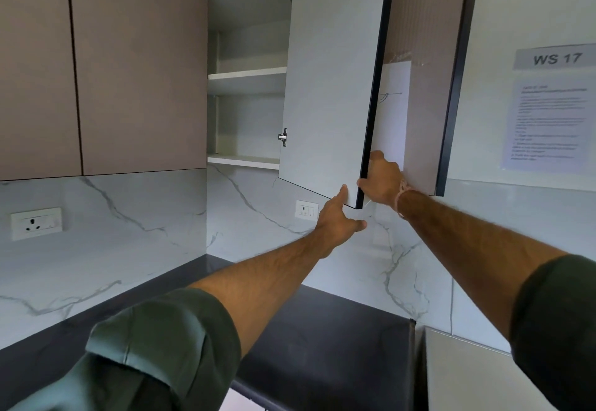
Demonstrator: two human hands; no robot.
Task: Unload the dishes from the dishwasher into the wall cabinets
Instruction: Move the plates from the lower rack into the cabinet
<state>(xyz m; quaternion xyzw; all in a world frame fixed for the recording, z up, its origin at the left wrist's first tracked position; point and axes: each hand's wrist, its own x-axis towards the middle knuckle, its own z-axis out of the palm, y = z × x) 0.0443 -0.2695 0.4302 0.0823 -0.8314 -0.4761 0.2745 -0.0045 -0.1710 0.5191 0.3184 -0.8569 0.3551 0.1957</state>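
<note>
Wall cabinet door [329, 87], upper centre, stands ajar. Its lower corner is gripped by the right hand [382, 183]; the inner face is touched by straight fingers of the left hand [338, 217]. Risk: grip lost, door swung into the head.

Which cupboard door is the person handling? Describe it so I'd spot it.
Look along the brown wall cupboards above the marble wall. Right of the shut ones, one door stands open before white shelves. It alone shows a pale grey inside face, and the right hand grips its dark edge.
</note>
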